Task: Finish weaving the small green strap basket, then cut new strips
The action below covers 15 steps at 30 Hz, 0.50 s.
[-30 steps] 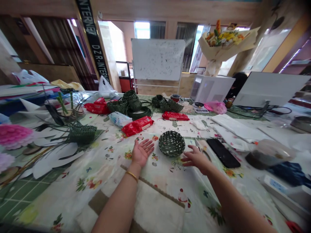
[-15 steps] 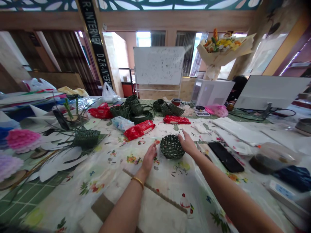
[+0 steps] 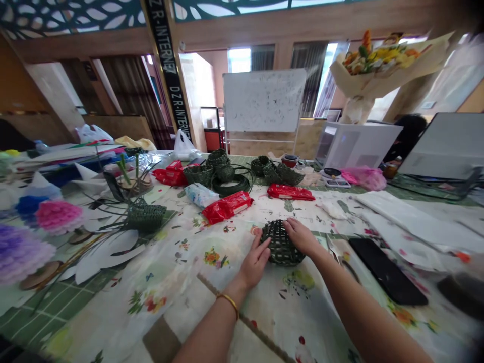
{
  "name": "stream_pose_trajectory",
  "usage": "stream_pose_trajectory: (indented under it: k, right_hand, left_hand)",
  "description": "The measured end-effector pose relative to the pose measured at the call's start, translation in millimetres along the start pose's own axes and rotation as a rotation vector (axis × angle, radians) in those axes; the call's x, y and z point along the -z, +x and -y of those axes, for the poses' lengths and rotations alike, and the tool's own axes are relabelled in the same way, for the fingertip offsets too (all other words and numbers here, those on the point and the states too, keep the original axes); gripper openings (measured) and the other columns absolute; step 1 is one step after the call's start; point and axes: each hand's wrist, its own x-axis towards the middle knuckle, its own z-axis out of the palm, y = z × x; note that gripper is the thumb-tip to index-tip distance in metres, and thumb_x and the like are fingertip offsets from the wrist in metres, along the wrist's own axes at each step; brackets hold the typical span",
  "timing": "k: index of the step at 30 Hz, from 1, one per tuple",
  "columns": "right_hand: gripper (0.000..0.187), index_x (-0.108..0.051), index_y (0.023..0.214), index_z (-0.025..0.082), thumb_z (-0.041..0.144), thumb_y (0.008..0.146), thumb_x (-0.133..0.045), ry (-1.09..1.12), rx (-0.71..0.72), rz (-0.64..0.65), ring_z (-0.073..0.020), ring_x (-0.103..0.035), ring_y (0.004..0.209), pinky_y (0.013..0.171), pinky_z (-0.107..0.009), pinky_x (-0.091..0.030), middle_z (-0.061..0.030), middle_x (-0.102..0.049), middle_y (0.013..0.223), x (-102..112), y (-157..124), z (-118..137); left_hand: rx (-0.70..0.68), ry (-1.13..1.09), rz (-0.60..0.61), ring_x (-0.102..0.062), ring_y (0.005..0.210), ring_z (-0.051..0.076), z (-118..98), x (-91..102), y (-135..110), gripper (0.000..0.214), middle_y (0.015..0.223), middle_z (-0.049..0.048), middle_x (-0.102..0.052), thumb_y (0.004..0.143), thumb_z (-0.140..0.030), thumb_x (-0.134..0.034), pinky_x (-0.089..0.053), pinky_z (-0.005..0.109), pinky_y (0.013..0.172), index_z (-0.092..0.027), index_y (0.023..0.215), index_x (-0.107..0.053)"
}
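A small dark green woven basket [image 3: 282, 247] with an open lattice stands on the flowered tablecloth, held between my two hands. My left hand [image 3: 254, 259], with a gold bangle at the wrist, presses against its left side, fingers somewhat apart. On the right, my right hand [image 3: 301, 236] grips the basket's upper edge; some of its fingertips are hidden behind the weave. To the left lies another green woven piece [image 3: 145, 216] with loose strips sticking out.
Red packets [image 3: 229, 205] and a coil of green strips [image 3: 231, 184] lie beyond the basket, near several other woven pieces. A black phone [image 3: 387, 270] is at the right. Paper petals [image 3: 109, 252] and a pink pompom flower [image 3: 59, 217] are at the left.
My left hand has closed in from beside the basket to touch its side. My right hand stays on the basket's edge. The view has swung left, so everything appears further right.
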Motion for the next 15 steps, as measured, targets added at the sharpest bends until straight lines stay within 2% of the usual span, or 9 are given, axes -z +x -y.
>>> stream_pose_trajectory:
  k: [4, 7, 9, 11, 13, 15]
  right_hand:
    - [0.036, -0.066, 0.099, 0.016, 0.037, 0.092, -0.039, 0.030, -0.035, 0.008, -0.0266, -0.053, 0.116, 0.102, -0.039, -0.033, -0.0132, -0.064, 0.116, -0.1, 2.2, -3.5]
    - [0.033, -0.066, 0.101, 0.019, 0.037, 0.090, -0.041, 0.067, -0.086, -0.017, -0.0256, -0.052, 0.117, 0.103, -0.039, -0.032, -0.0101, -0.065, 0.115, 0.7, -1.1, -0.9]
    - [0.031, -0.066, 0.103, 0.021, 0.038, 0.089, -0.044, 0.095, -0.129, -0.028, -0.0247, -0.052, 0.117, 0.102, -0.039, -0.034, -0.0080, -0.065, 0.115, 3.6, -8.4, 2.0]
    - [0.034, -0.068, 0.095, 0.021, 0.045, 0.086, -0.046, 0.122, -0.184, 0.003, -0.0264, -0.060, 0.105, 0.094, -0.041, -0.041, -0.0090, -0.070, 0.102, 9.6, -19.1, 4.6]
    - [0.043, -0.070, 0.079, 0.019, 0.055, 0.083, -0.048, 0.146, -0.238, 0.052, -0.0278, -0.066, 0.087, 0.083, -0.042, -0.047, -0.0103, -0.072, 0.081, 17.3, -30.4, 7.1]
    - [0.050, -0.070, 0.071, 0.018, 0.062, 0.079, -0.048, 0.166, -0.267, 0.058, -0.0286, -0.066, 0.082, 0.080, -0.042, -0.048, -0.0119, -0.071, 0.075, 22.7, -39.4, 10.5]
  left_hand:
    - [0.011, 0.016, 0.006, -0.016, 0.142, 0.022, -0.4, 0.1, 0.9, 0.034, 0.151, 0.0014, -0.027, 0.085, -0.033, -0.055, -0.006, 0.039, 0.117, -0.025, 0.118, -0.063]
    - [0.018, -0.088, -0.011, -0.019, 0.141, 0.022, -2.6, 0.2, 1.9, 0.030, 0.148, 0.0006, -0.033, 0.080, -0.029, -0.063, -0.007, 0.039, 0.117, -0.027, 0.109, -0.068]
    - [0.062, -0.228, -0.097, -0.023, 0.140, 0.022, -3.7, 2.6, 3.4, 0.027, 0.143, 0.0019, -0.042, 0.075, -0.024, -0.069, -0.008, 0.037, 0.117, -0.026, 0.102, -0.070]
    - [0.127, -0.357, -0.224, -0.025, 0.139, 0.021, -3.9, 8.1, 5.7, 0.029, 0.141, 0.0018, -0.046, 0.075, -0.023, -0.069, -0.010, 0.035, 0.117, -0.026, 0.104, -0.069]
    - [0.177, -0.432, -0.325, -0.027, 0.139, 0.020, -3.5, 15.7, 8.3, 0.038, 0.146, -0.0005, -0.039, 0.081, -0.031, -0.063, -0.016, 0.035, 0.116, -0.029, 0.118, -0.060]
    - [0.219, -0.492, -0.382, -0.034, 0.135, 0.021, -3.5, 22.3, 10.4, 0.045, 0.149, -0.0009, -0.033, 0.086, -0.042, -0.054, -0.025, 0.038, 0.113, -0.032, 0.129, -0.048]
